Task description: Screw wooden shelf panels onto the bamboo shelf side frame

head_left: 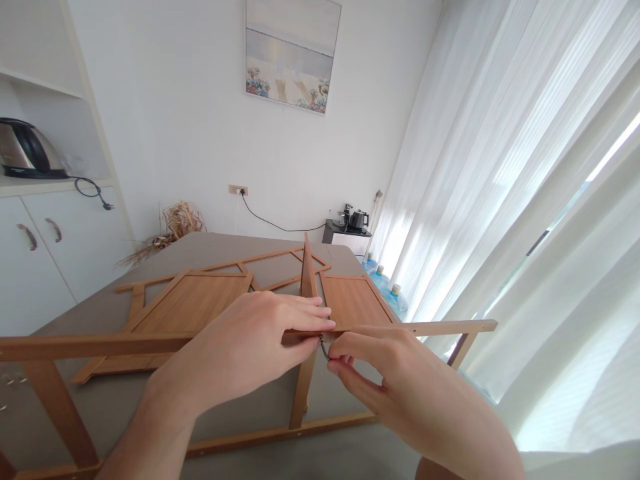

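A wooden frame (125,345) stands on edge in front of me, its long top rail running across the view. My left hand (235,343) grips that rail near the middle, fingers over the top and thumb underneath. My right hand (395,367) pinches a small bent dark metal Allen key (324,349) between thumb and fingers. The key's upper end meets the near side of the rail beside my left fingertips; the screw itself is too small to make out. An upright wooden panel (307,277) stretches away behind the rail at the same place.
On the grey-brown table (255,243) lie a slatted wooden panel (200,297), another panel (355,300) and a thin wooden frame (280,257). Small metal pieces (9,379) lie at the left. White curtains (475,167) hang on the right, with water bottles (395,299) below.
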{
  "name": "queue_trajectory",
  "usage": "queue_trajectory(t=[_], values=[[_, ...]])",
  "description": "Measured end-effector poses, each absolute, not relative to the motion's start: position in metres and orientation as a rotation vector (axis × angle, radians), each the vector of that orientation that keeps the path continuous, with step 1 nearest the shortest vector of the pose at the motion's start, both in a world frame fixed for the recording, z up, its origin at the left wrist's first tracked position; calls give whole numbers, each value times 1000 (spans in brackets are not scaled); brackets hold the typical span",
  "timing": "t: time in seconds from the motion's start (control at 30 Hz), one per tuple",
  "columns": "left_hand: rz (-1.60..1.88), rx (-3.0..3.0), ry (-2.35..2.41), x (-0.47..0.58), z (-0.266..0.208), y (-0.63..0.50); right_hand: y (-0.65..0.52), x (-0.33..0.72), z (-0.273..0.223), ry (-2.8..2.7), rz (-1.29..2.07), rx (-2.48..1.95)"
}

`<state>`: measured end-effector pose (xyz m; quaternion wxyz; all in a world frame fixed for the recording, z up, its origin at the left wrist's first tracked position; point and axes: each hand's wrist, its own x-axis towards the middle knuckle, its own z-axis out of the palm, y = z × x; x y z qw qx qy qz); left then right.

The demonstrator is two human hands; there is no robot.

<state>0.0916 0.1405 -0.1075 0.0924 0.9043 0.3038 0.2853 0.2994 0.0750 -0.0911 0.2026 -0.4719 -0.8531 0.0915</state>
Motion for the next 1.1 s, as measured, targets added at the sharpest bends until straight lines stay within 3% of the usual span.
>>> queue_trajectory(t=[1.1], values=[[892,2636,865,92,-105,139,75,305,-91,-2356,192,-1290]])
